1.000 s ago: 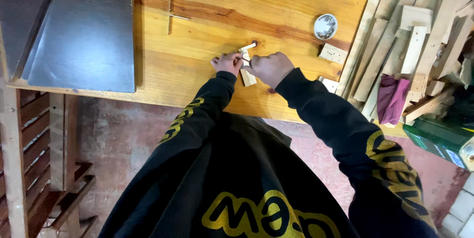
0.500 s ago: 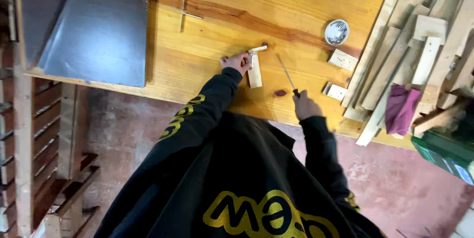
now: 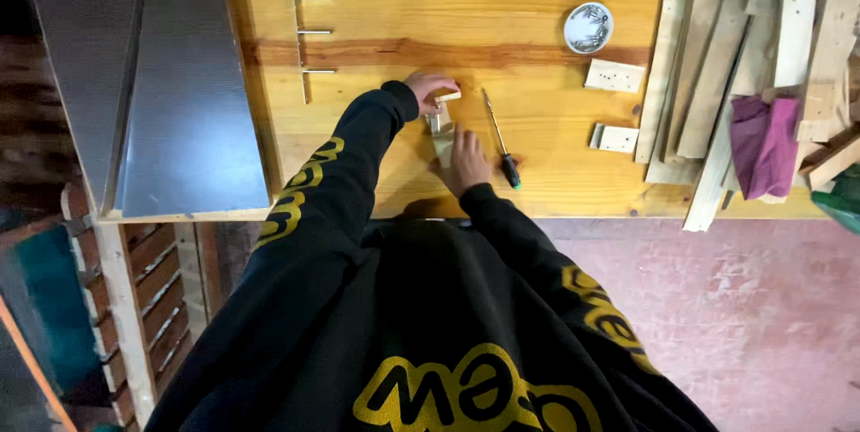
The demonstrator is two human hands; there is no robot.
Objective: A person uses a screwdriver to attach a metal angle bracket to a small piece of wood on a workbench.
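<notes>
since half a second ago the right hand [image 3: 468, 162] has let go of the screwdriver [image 3: 500, 138], now lying just right of it on the workbench [image 3: 555, 181], and rests fingers together on the small wood block [image 3: 442, 132]; the left hand [image 3: 428, 88] pinches its far end.

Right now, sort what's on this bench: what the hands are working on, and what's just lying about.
In hand:
left hand
right hand
small wooden piece

Lying about:
screwdriver
dish of screws
two drilled blocks
stacked slats
purple cloth
</notes>
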